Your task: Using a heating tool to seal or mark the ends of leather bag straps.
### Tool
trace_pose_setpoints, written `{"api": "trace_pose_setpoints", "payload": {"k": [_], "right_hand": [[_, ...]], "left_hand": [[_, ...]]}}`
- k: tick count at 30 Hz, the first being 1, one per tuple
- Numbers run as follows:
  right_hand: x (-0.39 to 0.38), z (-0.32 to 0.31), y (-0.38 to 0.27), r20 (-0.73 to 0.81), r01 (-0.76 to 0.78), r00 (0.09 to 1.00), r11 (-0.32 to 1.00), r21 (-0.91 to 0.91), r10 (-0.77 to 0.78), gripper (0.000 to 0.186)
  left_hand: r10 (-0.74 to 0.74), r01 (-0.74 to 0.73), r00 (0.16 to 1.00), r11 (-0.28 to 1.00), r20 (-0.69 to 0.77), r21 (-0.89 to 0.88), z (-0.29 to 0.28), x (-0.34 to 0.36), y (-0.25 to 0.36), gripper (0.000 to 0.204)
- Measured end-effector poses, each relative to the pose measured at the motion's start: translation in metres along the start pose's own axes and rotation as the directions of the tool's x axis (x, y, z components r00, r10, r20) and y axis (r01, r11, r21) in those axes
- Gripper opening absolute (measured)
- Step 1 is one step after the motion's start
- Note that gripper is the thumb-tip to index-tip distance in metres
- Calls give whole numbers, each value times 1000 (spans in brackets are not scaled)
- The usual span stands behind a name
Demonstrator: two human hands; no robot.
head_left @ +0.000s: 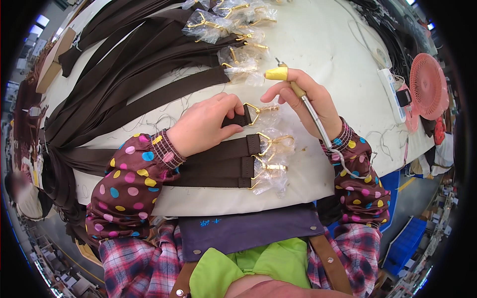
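My left hand (pixel 203 121) grips the end of a dark brown strap (pixel 240 115), which has a gold metal clasp (pixel 255 114) with clear plastic wrap around it. My right hand (pixel 310 102), a yellow cover (pixel 276 73) on one finger, holds a slim silver-and-tan tool (pixel 314 116) with a cord, its tip pointing away from me, to the right of that clasp. Just below my left hand lie two more straps (pixel 208 169) with gold clasps (pixel 269 166) in plastic. Further straps (pixel 169 89) with wrapped clasps (pixel 211 25) lie across the upper left.
The pale worktable (pixel 238 201) bears loose threads, a pink fan (pixel 428 85), a white power strip (pixel 391 94), dark cords (pixel 375 15) and, at the left, a cardboard piece (pixel 54 62). A blue bin (pixel 405 243) stands on the floor at right. A blurred person (pixel 27 198) is at far left.
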State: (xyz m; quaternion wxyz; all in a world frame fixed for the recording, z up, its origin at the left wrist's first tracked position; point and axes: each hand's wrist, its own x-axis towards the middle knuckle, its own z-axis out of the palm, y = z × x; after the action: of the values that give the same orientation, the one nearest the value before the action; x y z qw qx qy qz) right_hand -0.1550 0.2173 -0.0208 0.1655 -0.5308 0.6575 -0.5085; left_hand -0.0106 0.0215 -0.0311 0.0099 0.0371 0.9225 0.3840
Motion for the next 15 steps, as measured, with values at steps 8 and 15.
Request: {"api": "trace_pose_setpoints", "payload": {"k": [8,15], "right_hand": [[0,22,3,37,-155,988,963,220,151,21],[0,36,6,7,-212,976,945,248,217,16]], "left_hand": [[-59,65,997,991,50,-116,-5,1,0,14],[-102,111,993,979,59,-171,-8,1,2,12]]}}
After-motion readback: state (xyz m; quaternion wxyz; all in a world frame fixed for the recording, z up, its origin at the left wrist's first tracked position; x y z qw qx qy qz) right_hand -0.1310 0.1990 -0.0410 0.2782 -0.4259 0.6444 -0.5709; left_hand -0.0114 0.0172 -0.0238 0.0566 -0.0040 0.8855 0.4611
